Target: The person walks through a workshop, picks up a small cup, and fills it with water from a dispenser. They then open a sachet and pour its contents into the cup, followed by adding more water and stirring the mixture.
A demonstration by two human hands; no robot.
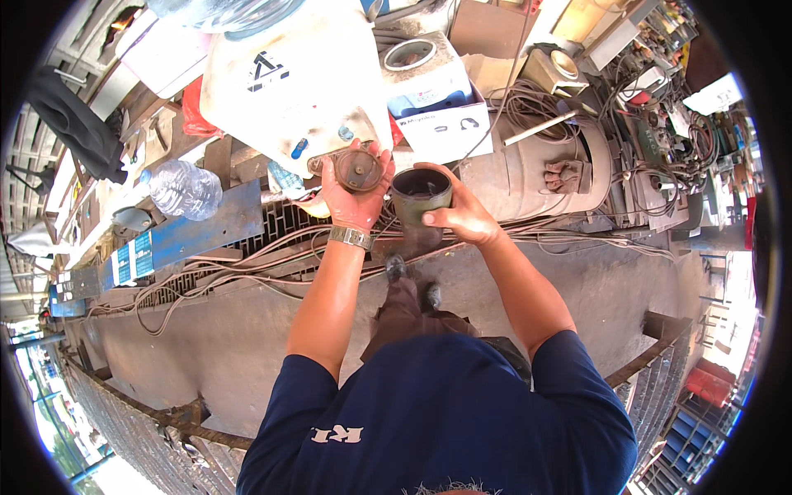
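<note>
A round, brownish see-through lid (360, 171) lies in my left hand (351, 202), palm up with the fingers curled about its edge. My right hand (462, 211) is wrapped round a dark olive-green tumbler (421, 200), held upright with its mouth uncovered. The tumbler's inside looks dark; I cannot tell whether liquid is in it. Both hands are in front of a white water dispenser (289, 91), which has two blue taps (299, 148) on its front. A large clear bottle (227, 15) sits on top of the dispenser.
An empty-looking clear water jug (186, 190) lies at the left beside a blue beam (223, 219). White boxes (445, 136) stand right of the dispenser. A worn glove (565, 176) rests on a beige surface (503, 177). Cables (272, 252) run along the floor's far edge.
</note>
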